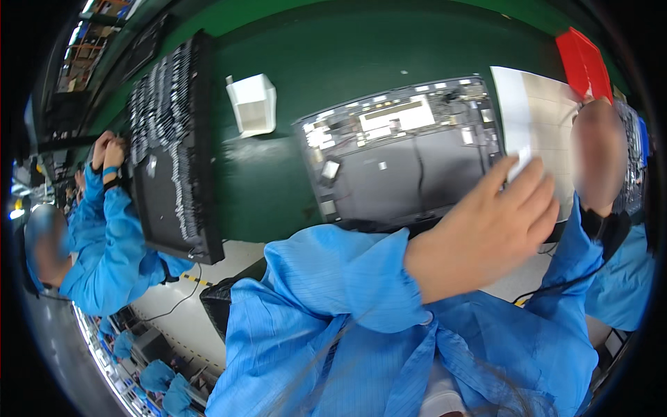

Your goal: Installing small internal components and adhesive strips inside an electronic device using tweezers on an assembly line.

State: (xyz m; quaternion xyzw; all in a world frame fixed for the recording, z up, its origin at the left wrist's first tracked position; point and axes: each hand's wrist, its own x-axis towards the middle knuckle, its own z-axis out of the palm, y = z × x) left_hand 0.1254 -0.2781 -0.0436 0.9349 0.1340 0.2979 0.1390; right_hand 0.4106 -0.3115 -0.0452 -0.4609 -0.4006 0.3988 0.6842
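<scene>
My left hand [486, 226] reaches across to the right, over the near right corner of an opened laptop chassis [396, 167]. Its thumb and fingers pinch a small white piece [520, 165]. Below that piece lies a beige sheet [549, 115] with a white strip along its left side. At the far right, my right hand [599, 153] is raised beside the sheet, just below a red bin [585, 64]. It is too blurred to make out its fingers or anything in them. A black strap with a cord circles that wrist. The chassis shows circuit boards along its far side.
A black tray [207, 139] with rows of small dark and silvery parts stands at the left. Between tray and chassis is a small open white box [253, 104] on the green table [250, 187]. A co-worker in blue [104, 243] sits beyond the tray, hands together.
</scene>
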